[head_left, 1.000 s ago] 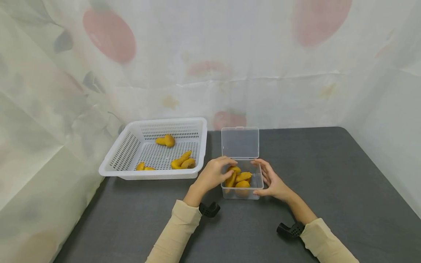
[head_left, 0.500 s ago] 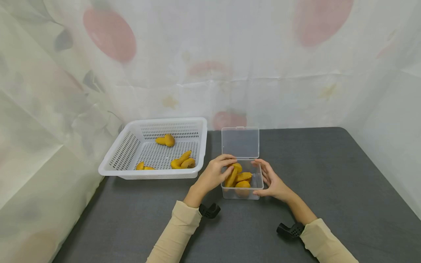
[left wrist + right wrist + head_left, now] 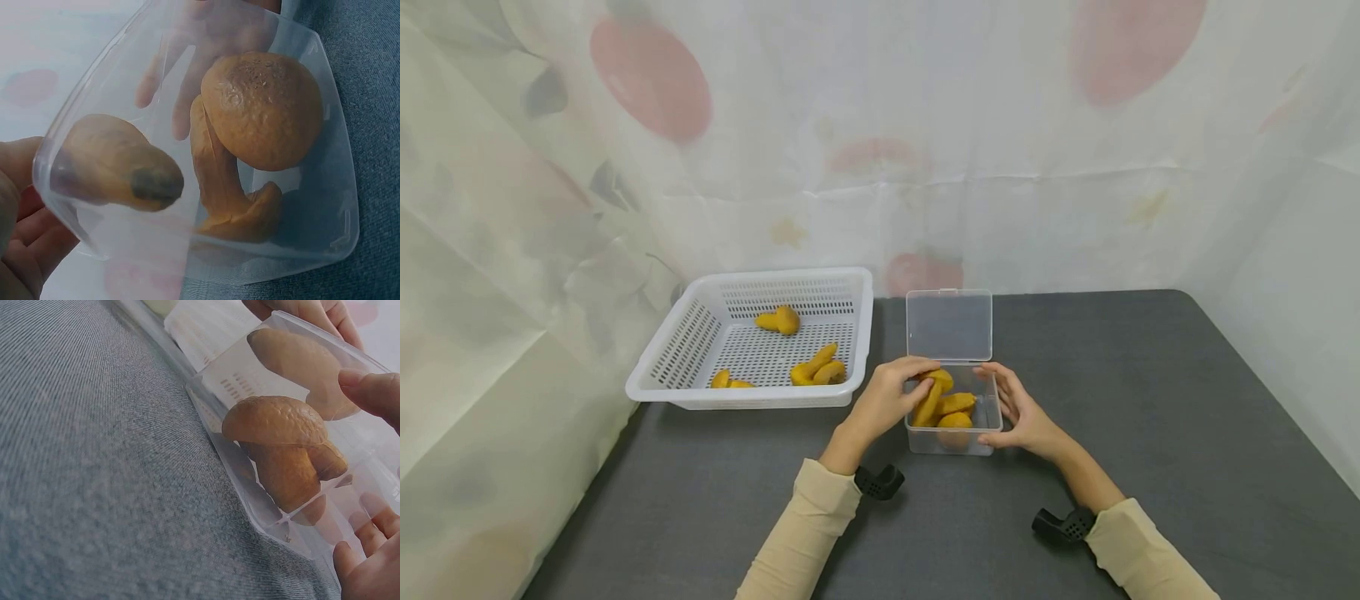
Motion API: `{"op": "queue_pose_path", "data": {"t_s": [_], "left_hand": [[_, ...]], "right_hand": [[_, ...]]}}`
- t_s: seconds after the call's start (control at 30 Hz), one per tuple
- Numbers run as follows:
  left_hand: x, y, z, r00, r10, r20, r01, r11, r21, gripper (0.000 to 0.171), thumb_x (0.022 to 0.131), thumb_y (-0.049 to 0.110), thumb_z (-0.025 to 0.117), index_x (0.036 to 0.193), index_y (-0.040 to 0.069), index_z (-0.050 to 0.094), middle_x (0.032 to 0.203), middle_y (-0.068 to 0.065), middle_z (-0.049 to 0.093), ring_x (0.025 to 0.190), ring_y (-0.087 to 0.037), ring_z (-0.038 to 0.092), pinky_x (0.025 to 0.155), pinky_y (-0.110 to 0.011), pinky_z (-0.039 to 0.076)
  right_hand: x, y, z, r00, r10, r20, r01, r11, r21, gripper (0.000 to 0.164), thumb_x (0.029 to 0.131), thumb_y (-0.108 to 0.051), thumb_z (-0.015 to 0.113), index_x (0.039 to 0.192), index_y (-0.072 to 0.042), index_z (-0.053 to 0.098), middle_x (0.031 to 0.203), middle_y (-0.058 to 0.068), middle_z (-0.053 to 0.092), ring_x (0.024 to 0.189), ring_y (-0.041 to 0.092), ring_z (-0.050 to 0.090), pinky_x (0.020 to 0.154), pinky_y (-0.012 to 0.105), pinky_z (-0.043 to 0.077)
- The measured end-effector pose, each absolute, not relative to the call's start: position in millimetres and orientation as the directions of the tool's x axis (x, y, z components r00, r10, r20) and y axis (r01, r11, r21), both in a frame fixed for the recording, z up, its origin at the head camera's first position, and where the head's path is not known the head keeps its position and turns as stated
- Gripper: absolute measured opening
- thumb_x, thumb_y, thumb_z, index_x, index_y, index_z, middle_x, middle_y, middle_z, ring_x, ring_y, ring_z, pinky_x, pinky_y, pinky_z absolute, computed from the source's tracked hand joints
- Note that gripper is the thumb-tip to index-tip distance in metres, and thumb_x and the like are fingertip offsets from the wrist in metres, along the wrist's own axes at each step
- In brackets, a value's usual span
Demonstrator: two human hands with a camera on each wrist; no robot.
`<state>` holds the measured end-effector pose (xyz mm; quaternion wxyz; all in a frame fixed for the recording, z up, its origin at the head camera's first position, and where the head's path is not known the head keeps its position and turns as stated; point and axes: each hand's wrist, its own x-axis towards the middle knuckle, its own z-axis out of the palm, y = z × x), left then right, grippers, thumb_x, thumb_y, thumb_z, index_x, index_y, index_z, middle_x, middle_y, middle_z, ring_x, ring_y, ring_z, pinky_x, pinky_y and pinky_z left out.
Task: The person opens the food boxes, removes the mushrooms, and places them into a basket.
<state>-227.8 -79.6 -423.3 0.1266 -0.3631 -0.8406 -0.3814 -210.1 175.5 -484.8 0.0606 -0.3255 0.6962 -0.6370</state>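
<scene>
A clear plastic box [image 3: 925,442] stands on the table, its lid [image 3: 949,325] flipped back behind it. Several yellow-brown mushrooms lie inside, one at the front [image 3: 955,421] and another in the middle [image 3: 956,403]. My left hand [image 3: 883,400] reaches over the box's left side and pinches a mushroom [image 3: 928,407] there, its stem pointing down into the box. On the opposite side my right hand [image 3: 1026,425] grips the wall, thumb at the front corner, fingers toward the back. The left wrist view shows the mushrooms [image 3: 265,112] through the clear wall.
A white slotted basket [image 3: 752,400] sits at the left with several more mushrooms [image 3: 786,320] in it. The dark grey table [image 3: 1112,375] reaches back to a patterned curtain [image 3: 1000,233], and a similar curtain hangs along the left.
The mushroom under my left hand has shifted slightly, its cap now showing more beside the fingers. My right hand and the box have stayed in place.
</scene>
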Motion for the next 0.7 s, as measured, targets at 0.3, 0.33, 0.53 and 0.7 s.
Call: {"op": "queue_pose_path", "data": {"t_s": [0.3,0.33,0.53,0.7], "left_hand": [[-228,-79,-419,-0.707,0.467,0.531,0.706,0.434,0.559,0.024,0.09,0.005,0.065,0.113,0.002,0.069,0.111,-0.013,0.071,0.096,-0.022,0.07,0.081,-0.03,0.061],[-228,-79,-419,-0.706,0.46,0.539,0.708,0.433,0.558,0.023,0.09,0.005,0.065,0.113,0.002,0.069,0.11,-0.013,0.071,0.095,-0.022,0.071,0.081,-0.03,0.061],[-231,-83,-414,-0.682,0.434,0.588,0.731,0.415,0.542,0.023,0.088,0.003,0.066,0.111,-0.001,0.07,0.108,-0.016,0.072,0.092,-0.024,0.071,0.077,-0.033,0.062],[-232,-89,-406,-0.684,0.412,0.602,0.728,0.427,0.536,0.023,0.088,0.004,0.067,0.111,0.0,0.071,0.108,-0.015,0.072,0.092,-0.023,0.071,0.078,-0.031,0.062]], "right_hand": [[-210,176,-484,-0.787,-0.527,0.32,-0.373,-0.005,-0.928,0.101,0.076,0.002,0.077,0.152,-0.006,0.012,0.155,0.031,0.014,0.141,-0.015,0.021,0.111,0.001,0.021],[-210,176,-484,-0.787,-0.527,0.32,-0.373,-0.006,-0.928,0.101,0.076,0.002,0.077,0.152,-0.006,0.011,0.155,0.031,0.014,0.141,-0.015,0.021,0.111,0.001,0.021],[-209,175,-483,-0.782,-0.527,0.332,-0.379,-0.022,-0.925,0.102,0.075,0.002,0.078,0.152,-0.002,0.01,0.154,0.033,0.013,0.141,-0.015,0.021,0.111,0.0,0.021],[-209,175,-483,-0.772,-0.531,0.35,-0.395,-0.031,-0.918,0.101,0.076,0.002,0.077,0.151,0.001,0.01,0.153,0.035,0.012,0.141,-0.015,0.02,0.112,0.0,0.022]]}}
